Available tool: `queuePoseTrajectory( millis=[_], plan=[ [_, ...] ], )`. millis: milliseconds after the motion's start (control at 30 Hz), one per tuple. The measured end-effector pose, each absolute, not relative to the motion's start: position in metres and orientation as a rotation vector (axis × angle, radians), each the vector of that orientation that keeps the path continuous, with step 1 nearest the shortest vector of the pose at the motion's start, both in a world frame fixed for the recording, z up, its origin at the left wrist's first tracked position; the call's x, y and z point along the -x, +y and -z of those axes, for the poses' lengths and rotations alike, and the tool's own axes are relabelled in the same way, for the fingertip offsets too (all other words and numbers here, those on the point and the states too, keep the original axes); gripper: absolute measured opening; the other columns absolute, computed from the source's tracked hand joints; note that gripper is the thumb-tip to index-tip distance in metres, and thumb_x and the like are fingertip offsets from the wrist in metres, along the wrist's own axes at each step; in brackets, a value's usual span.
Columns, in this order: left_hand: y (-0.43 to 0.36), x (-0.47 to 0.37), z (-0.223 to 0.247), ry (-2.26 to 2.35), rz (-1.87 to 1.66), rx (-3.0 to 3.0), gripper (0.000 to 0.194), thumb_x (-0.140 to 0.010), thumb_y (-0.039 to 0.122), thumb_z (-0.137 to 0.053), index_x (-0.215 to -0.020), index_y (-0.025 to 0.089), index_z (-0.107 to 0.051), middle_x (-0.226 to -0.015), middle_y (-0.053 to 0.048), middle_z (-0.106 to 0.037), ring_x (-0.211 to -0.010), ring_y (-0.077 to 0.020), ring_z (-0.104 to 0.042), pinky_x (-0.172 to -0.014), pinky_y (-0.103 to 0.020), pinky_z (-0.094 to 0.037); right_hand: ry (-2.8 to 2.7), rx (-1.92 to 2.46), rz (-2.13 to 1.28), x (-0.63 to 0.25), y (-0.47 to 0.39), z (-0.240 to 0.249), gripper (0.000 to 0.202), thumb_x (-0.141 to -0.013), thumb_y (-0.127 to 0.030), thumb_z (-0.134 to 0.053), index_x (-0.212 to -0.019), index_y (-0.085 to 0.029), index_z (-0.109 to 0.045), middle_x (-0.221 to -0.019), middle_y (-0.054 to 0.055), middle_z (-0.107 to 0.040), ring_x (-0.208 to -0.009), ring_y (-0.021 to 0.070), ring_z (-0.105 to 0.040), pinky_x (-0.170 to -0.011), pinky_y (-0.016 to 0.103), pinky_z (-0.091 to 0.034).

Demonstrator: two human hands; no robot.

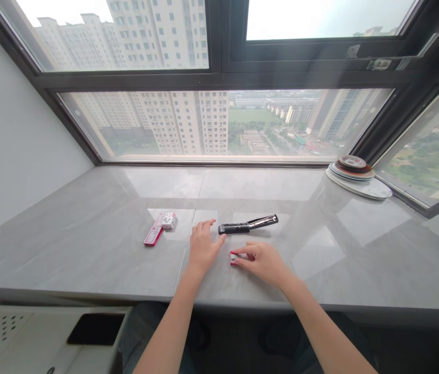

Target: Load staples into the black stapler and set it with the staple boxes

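Both bare hands of a seated person are working above a grey counter (98, 259), the left hand (203, 250) spreading its fingers and the right hand (261, 262) pinching a small red-and-white box (233, 258). Farther back, a black stapler (238, 227) is lying opened out, its metal-lined arm angling up toward the right, close beyond both hands. Left of the left hand, a white box with pink markings (169, 221) is resting beside a flat pink box (153, 237); a paler pink piece is lying against them, its form being too small to tell. At the far right corner, a stack of round plates and discs (354, 169) is standing beneath the window (188, 124), well apart from the hands.

The red-and-white box is lying nearer the person than the stapler, to the right of the left hand and at the fingertips of the right, whose fingers are partly covering it. The left hand is holding nothing visible, its thumb extending toward the near side of the stapler; whether it is touching the counter cannot be told. The right hand is closing thumb and fingers upon opposite edges of the red-and-white box.
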State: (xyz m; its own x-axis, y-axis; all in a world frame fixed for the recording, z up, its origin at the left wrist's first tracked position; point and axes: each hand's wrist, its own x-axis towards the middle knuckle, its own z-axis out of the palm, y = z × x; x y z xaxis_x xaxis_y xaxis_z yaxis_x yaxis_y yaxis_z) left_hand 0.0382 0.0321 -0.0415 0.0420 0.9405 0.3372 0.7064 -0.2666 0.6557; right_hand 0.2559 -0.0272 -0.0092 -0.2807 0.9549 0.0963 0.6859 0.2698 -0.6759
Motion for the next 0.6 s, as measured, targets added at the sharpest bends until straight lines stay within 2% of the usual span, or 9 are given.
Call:
queuePoseTrajectory(
  millis=[33,100,167,233,367,600],
  plan=[
    [0.042,-0.038,0.042,1.682,-1.011,-2.037,0.045,-0.087,0.039,-0.075,-0.129,0.028,-0.063,-0.142,-0.01,-0.059,-0.136,-0.0334,-0.049,-0.112,-0.052,-0.038,-2.069,1.474,-0.711,-0.252,-0.027,0.01,0.026,-0.093,-0.052,-0.07,-0.107,-0.034,-0.083,-0.075,0.0,-0.064,-0.069,0.0175,-0.057,-0.069,0.029,-0.041],
    [0.057,-0.039,0.044,1.649,-0.883,-2.058,0.039,-0.083,0.041,-0.079,-0.119,0.03,-0.069,-0.155,-0.008,-0.05,-0.149,-0.0369,-0.034,-0.12,-0.06,-0.026,-2.096,1.461,-0.689,-0.246,-0.028,0.01,0.023,-0.095,-0.048,-0.068,-0.102,-0.032,-0.084,-0.076,0.001,-0.066,-0.07,0.0183,-0.058,-0.068,0.029,-0.04],
    [0.06,-0.04,0.048,1.588,-0.818,-2.068,0.028,-0.085,0.042,-0.078,-0.109,0.03,-0.071,-0.159,-0.004,-0.048,-0.155,-0.0362,-0.025,-0.124,-0.063,-0.014,-2.106,1.444,-0.665,-0.243,-0.028,0.009,0.022,-0.098,-0.045,-0.065,-0.101,-0.032,-0.083,-0.078,0.002,-0.066,-0.071,0.0188,-0.059,-0.068,0.029,-0.04],
    [0.053,-0.039,0.052,1.525,-0.815,-2.087,0.023,-0.087,0.043,-0.077,-0.105,0.03,-0.07,-0.16,-0.002,-0.048,-0.157,-0.0345,-0.023,-0.125,-0.064,-0.008,-2.057,1.442,-0.635,-0.245,-0.026,0.007,0.024,-0.101,-0.043,-0.06,-0.105,-0.032,-0.081,-0.08,0.002,-0.068,-0.072,0.0193,-0.06,-0.069,0.03,-0.041],
    [0.029,-0.036,0.055,1.441,-0.809,-2.107,0.022,-0.088,0.045,-0.076,-0.103,0.03,-0.07,-0.16,0.0,-0.048,-0.159,-0.0324,-0.022,-0.127,-0.063,-0.007,-1.929,1.469,-0.553,-0.252,-0.012,0.002,0.027,-0.102,-0.042,-0.057,-0.112,-0.03,-0.079,-0.084,0.003,-0.069,-0.076,0.0198,-0.062,-0.072,0.03,-0.043],
    [0.017,-0.036,0.05,1.427,-0.816,-2.111,0.022,-0.09,0.05,-0.073,-0.105,0.034,-0.072,-0.159,0.003,-0.049,-0.159,-0.0305,-0.022,-0.128,-0.062,-0.007,-2.048,1.446,-0.572,-0.249,0.008,0.008,0.023,-0.1,-0.039,-0.061,-0.108,-0.03,-0.081,-0.084,0.001,-0.07,-0.076,0.0187,-0.062,-0.069,0.028,-0.041]
  ],
)
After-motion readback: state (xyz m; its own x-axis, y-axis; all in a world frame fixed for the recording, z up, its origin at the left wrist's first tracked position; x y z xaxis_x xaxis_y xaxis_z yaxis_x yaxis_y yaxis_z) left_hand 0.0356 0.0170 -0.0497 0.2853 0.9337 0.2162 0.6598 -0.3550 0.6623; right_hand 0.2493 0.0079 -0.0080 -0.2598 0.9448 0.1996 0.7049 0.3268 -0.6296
